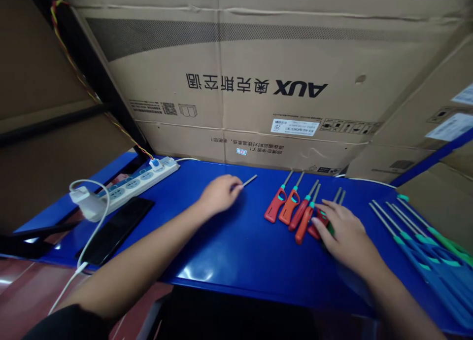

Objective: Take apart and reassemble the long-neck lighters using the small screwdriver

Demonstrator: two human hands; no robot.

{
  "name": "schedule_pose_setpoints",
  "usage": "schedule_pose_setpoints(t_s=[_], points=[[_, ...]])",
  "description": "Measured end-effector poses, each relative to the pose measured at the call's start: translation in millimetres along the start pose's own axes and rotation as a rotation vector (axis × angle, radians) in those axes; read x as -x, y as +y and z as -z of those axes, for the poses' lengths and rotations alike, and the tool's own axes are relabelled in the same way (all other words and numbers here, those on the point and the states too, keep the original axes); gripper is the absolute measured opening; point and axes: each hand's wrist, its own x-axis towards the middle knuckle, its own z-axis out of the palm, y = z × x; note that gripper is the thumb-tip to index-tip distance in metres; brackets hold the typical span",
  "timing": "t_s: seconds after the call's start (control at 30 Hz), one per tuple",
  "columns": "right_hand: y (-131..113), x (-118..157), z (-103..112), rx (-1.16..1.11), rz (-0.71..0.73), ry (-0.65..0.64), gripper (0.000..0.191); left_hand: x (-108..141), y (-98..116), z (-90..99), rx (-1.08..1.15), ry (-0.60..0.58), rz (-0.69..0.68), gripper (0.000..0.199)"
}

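Note:
My left hand is closed over the blue table, and a thin metal rod sticks out from its fingertips to the right; anything else inside it is hidden. To the right lie several lighters with long metal tips: a red one, an orange one, another red one and another orange one. My right hand is at the right end of this row, its fingers bent over a red lighter and a partly hidden green one. Its grip is unclear.
Blue long-tipped lighters and a green one lie at the far right. On the left are a power strip, a white charger with cable and a black phone. A large cardboard box stands behind.

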Motion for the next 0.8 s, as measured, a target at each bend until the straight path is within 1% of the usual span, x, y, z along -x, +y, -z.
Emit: schedule_pose_setpoints(t_s=[0.07, 0.1, 0.17, 0.23, 0.3, 0.37, 0.43, 0.53, 0.6, 0.67, 0.73, 0.8], points=[[-17.7, -26.8, 10.2, -0.087, 0.040, 0.092, 0.037, -1.0, -36.3, 15.9, -0.049, 0.070, 0.144, 0.030], [-30.6, -41.1, 13.4, -0.133, 0.086, 0.102, 0.034, -1.5, -50.2, 19.2, -0.058, 0.084, 0.190, 0.031], [-60.6, -67.5, 14.2, -0.196, 0.215, 0.061, 0.029, -2.8, -68.6, 17.1, -0.065, 0.070, 0.224, 0.031], [-89.4, -85.6, 8.0, -0.226, 0.278, 0.055, 0.028, -4.1, -76.9, 8.4, -0.063, 0.029, 0.211, 0.029], [-110.2, -92.3, -2.4, -0.246, 0.299, 0.058, 0.027, -5.3, -79.8, 0.2, -0.061, -0.011, 0.190, 0.025], [-120.0, -89.4, -12.7, -0.263, 0.303, 0.061, 0.027, -6.0, -80.3, -3.4, -0.061, -0.048, 0.165, 0.025], [-120.5, -82.0, -20.1, -0.281, 0.311, 0.053, 0.027, -6.0, -79.8, -2.8, -0.063, -0.077, 0.134, 0.024], [-114.5, -74.0, -25.0, -0.312, 0.320, 0.019, 0.026, -5.7, -78.2, 0.5, -0.072, -0.112, 0.105, 0.019], [-111.6, -73.3, -26.8, -0.332, 0.311, 0.001, 0.026, -5.4, -76.2, 2.1, -0.087, -0.123, 0.104, 0.015], [-110.9, -74.5, -28.7, -0.350, 0.297, -0.007, 0.025, -4.2, -72.0, 3.7, -0.102, -0.111, 0.112, 0.017], [-111.4, -75.2, -30.7, -0.367, 0.258, 0.007, 0.029, -0.7, -63.6, 5.6, -0.100, -0.086, 0.106, 0.020], [-112.3, -74.5, -31.5, -0.436, 0.185, 0.026, 0.042, 5.7, -50.1, 7.0, -0.076, -0.071, 0.069, 0.021]])
